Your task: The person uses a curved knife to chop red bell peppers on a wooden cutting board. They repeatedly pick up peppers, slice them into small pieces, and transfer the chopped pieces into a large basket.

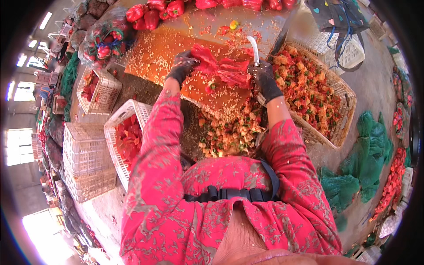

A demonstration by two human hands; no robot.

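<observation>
My left hand [184, 66], in a dark glove dotted with seeds, has its fingers on a blurred piece of red bell pepper [204, 59]. Gripped in my gloved right hand [266, 79] is a knife [254, 48] with a short curved blade pointing up and away from me. More red pepper flesh [233, 71] lies between the hands, against the right one; whether that hand also holds it is hidden. Beneath both hands is an orange-brown board [150, 54] strewn with pale seeds. A green-stemmed pepper core [210, 87] rests on it.
Whole red peppers [151, 19] line the far side, near a net bag of peppers [103, 49]. Cores and stems fill a crate [347, 99] at right and form a heap [232, 132] below the board. Crates [109, 124] of red pieces stand left. Green netting [367, 159] covers floor at right.
</observation>
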